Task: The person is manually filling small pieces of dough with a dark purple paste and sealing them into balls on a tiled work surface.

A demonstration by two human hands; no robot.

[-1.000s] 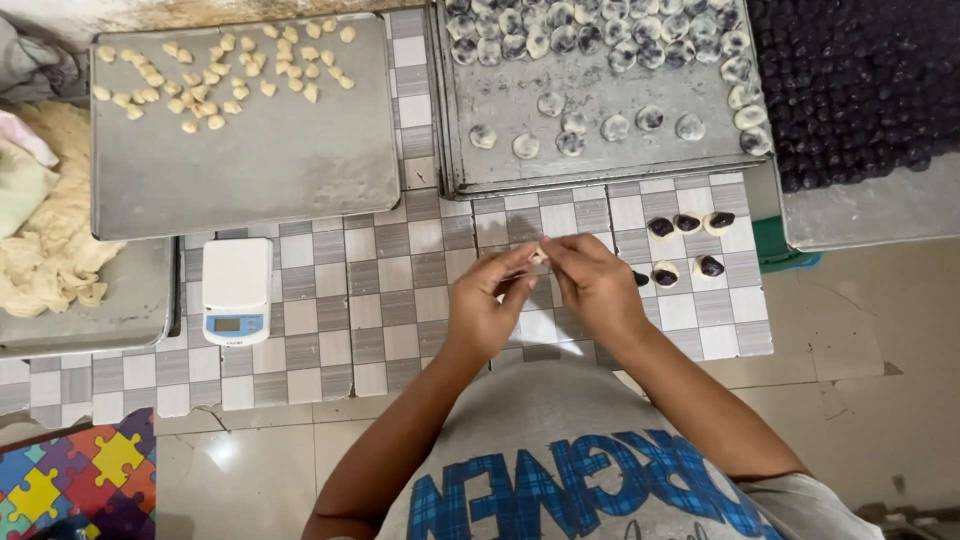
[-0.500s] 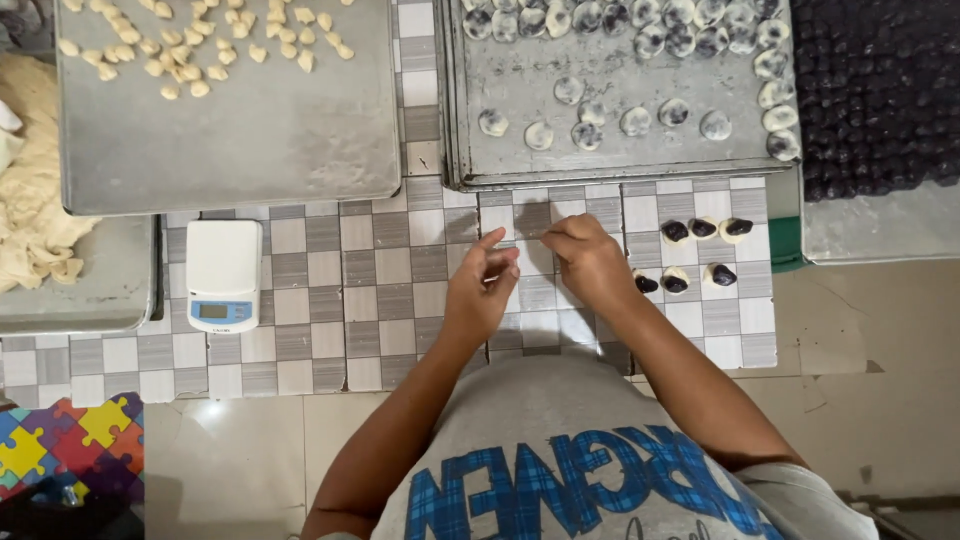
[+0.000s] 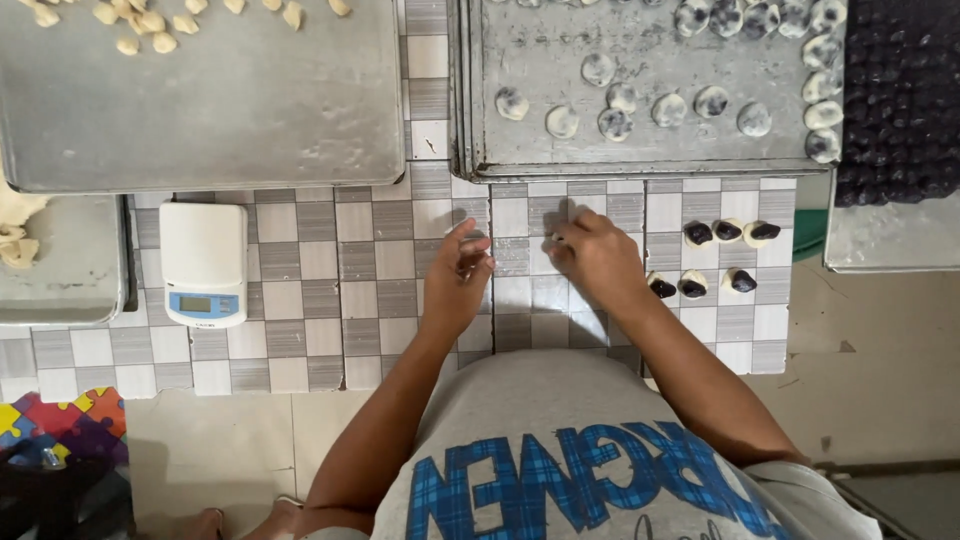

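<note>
We see our left hand hovering over the checkered surface near the middle of its width, its grip loosely open, fingers curled and spread, with nothing visibly held in it. Our right hand sits just beside it, fingers drawn together and pointed down at the surface; its grip looks pinched closed, but we cannot tell whether a piece of dough is under the fingertips, since the knuckles hide that spot. The two hands are near each other, not touching.

Just right of our right hand, toward the right edge of the surface, lie six small dough pieces with dark filling, in two short rows. Along the far edge of the surface, directly beyond our hands, stands a metal tray holding round filled dough balls; its near rim is close to our right fingertips. A second metal tray lies at the far left, with small plain dough lumps in its far corner. A white kitchen scale rests left of our left hand, well apart from it.

Open checkered room lies between the scale and our left hand, and along the near edge of the surface below both hands. Beyond the right edge is a dark mass of filling balls.
</note>
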